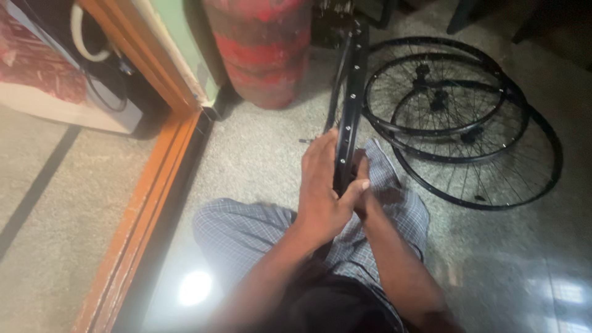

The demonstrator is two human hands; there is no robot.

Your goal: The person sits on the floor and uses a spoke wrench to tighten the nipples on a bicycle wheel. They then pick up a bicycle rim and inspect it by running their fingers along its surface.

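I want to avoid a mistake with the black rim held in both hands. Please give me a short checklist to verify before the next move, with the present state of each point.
1. Left hand grips the black metal bicycle rim: ok, fingers wrap its edge.
2. Right hand supports the rim: ok, it presses from the other side, partly hidden.
3. Rim stands upright over the checked-cloth lap: ok.
4. Rim clear of the red cylinder: ok, close but apart.
5. Stacked black spoked wheels lie flat on the floor, away from the hands: ok.
6. Small parts between the fingers: cannot tell.
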